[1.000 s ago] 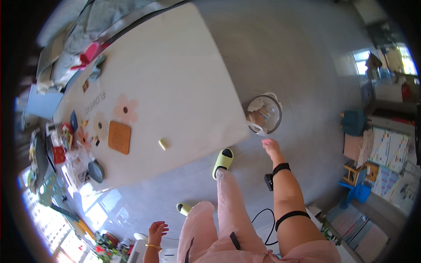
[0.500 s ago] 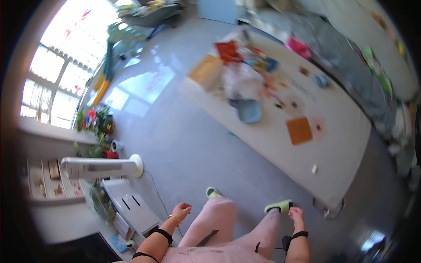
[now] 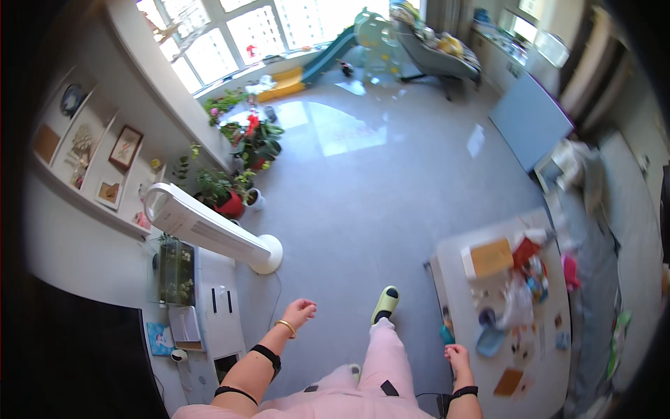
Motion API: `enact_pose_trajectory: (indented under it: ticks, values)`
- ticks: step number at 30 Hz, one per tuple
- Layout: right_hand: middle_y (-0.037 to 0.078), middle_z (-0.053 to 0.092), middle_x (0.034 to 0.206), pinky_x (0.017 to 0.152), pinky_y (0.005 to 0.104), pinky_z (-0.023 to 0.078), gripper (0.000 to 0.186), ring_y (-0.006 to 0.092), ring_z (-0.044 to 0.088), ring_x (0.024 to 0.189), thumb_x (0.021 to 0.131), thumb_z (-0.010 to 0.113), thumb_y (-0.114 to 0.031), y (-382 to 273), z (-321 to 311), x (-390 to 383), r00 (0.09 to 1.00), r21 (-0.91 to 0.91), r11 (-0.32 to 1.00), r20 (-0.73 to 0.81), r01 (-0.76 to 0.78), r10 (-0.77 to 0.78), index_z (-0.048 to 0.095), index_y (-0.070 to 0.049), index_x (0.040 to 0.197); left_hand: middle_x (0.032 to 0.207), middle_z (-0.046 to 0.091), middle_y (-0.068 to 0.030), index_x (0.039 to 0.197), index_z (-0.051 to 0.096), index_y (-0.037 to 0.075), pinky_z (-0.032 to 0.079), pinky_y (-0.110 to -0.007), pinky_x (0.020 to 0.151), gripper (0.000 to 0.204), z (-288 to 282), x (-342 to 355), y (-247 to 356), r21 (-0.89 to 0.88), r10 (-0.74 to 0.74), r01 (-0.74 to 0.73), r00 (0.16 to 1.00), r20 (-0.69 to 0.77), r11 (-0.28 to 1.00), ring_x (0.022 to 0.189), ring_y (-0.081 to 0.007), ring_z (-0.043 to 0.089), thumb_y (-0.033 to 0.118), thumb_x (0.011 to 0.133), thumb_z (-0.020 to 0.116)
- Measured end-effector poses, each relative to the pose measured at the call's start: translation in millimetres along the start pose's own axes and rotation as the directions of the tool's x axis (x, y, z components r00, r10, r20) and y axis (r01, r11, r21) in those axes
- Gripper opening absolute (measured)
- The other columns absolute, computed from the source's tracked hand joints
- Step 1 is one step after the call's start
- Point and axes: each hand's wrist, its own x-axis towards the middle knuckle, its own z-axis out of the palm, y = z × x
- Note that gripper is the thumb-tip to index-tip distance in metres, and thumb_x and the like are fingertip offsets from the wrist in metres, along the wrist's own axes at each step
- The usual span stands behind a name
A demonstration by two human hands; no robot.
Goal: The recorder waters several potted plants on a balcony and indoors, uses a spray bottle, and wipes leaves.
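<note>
My left hand [image 3: 300,313] hangs in front of me at waist height with its fingers loosely curled and nothing visible in them. A gold bracelet [image 3: 285,328] circles that wrist, and a black strap [image 3: 267,358] wraps the forearm. My right hand [image 3: 458,357] is also loosely curled, seemingly holding nothing, and appears beside the left edge of the long white table [image 3: 453,269]. A black band [image 3: 464,392] sits on its wrist. On the table near that hand are a light blue tray [image 3: 491,342] and a flat brown square [image 3: 508,382].
A white tower fan [image 3: 213,229] stands ahead left, its cord on the grey floor. Potted plants [image 3: 259,143] and a yellow-and-teal slide [image 3: 283,84] line the windows. A fish tank [image 3: 176,272] and a dark screen [image 3: 91,349] are left; a grey sofa [image 3: 601,258] is right.
The view has turned left, so the windows now lie ahead and the table sits at the lower right. My legs have changed places in a step, with the right foot forward. Both hands remain curled.
</note>
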Motion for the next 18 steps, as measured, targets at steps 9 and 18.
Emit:
enact_pose_trajectory:
  ticks: [9, 18]
  values:
    - [0.005, 0.060, 0.067, 0.053, 0.0269, 0.046, 0.013, 0.0127, 0.055, 0.056, 0.076, 0.056, -0.009, -209.2, 94.5, 224.8, 0.968, -0.400, 0.917, 0.235, 0.017, 0.084, 0.063, -0.002, 0.085, 0.082, 0.062, -0.0049, 0.094, 0.060, 0.002, 0.048, -0.025, 0.064, 0.020, -73.3, 92.1, 40.3, -0.190, -0.185, 0.134, 0.942, -0.279, 0.972, 0.069, -0.0121, 0.060, 0.017, 0.081, 0.058]
    - [0.004, 0.060, 0.070, 0.060, 0.0251, 0.045, 0.012, 0.0107, 0.055, 0.063, 0.076, 0.055, -0.007, -526.7, 254.7, 379.0, 0.912, -0.395, 0.859, 0.372, 0.326, -0.175, 0.062, -0.001, 0.085, 0.076, 0.063, -0.0035, 0.086, 0.062, 0.006, 0.044, -0.022, 0.051, 0.015, -158.8, 224.7, 115.5, -0.498, -0.512, 0.302, 0.778, -0.363, 0.813, 0.061, -0.0101, 0.057, 0.020, 0.083, 0.057]
